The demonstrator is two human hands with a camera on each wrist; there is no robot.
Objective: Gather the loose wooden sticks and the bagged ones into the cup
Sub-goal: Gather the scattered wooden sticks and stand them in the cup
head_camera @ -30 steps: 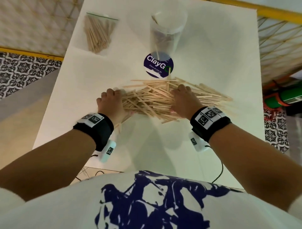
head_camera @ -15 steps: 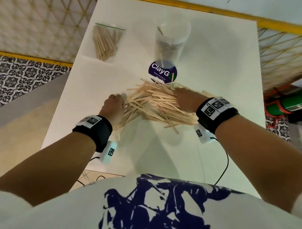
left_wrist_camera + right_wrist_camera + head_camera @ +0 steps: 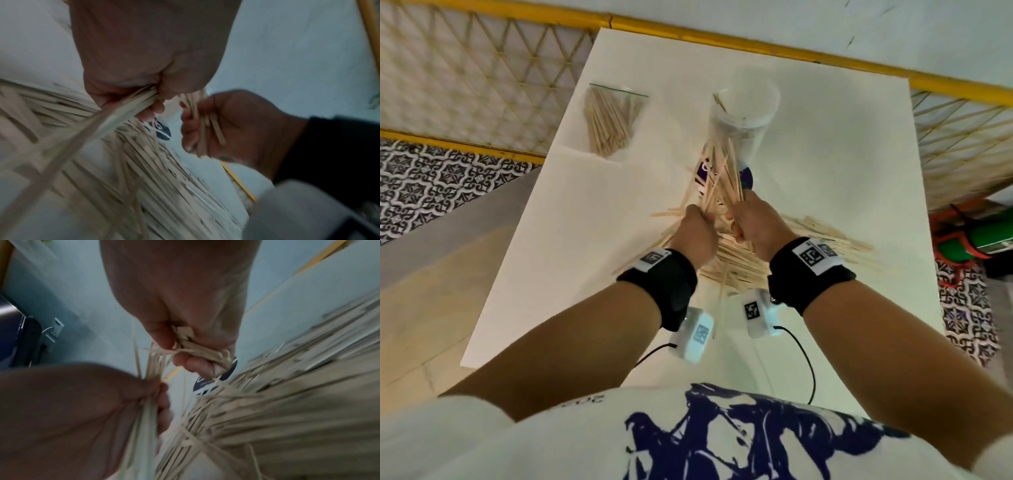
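A tall clear cup [image 3: 744,116] stands at the table's back centre with a few sticks inside. Just in front of it, my left hand [image 3: 697,222] and right hand [image 3: 748,219] are close together, each gripping a handful of wooden sticks [image 3: 717,178] that fan upward toward the cup's base. In the left wrist view the left hand [image 3: 152,91] clutches a bundle [image 3: 123,105]. The right wrist view shows the right hand [image 3: 191,350] clenched round its own bundle [image 3: 197,348]. The remaining loose pile [image 3: 822,236] lies under and to the right of my hands. The bagged sticks [image 3: 613,123] lie at the back left.
A round purple sticker [image 3: 745,176] lies on the white table [image 3: 842,164] between the cup and my hands. A yellow-framed lattice railing [image 3: 482,78] runs behind and beside the table. A green cylinder [image 3: 993,236] lies off the right edge.
My hands were pressing the pile together from both sides. Now they have curled round handfuls, come together and lifted the sticks up toward the cup.
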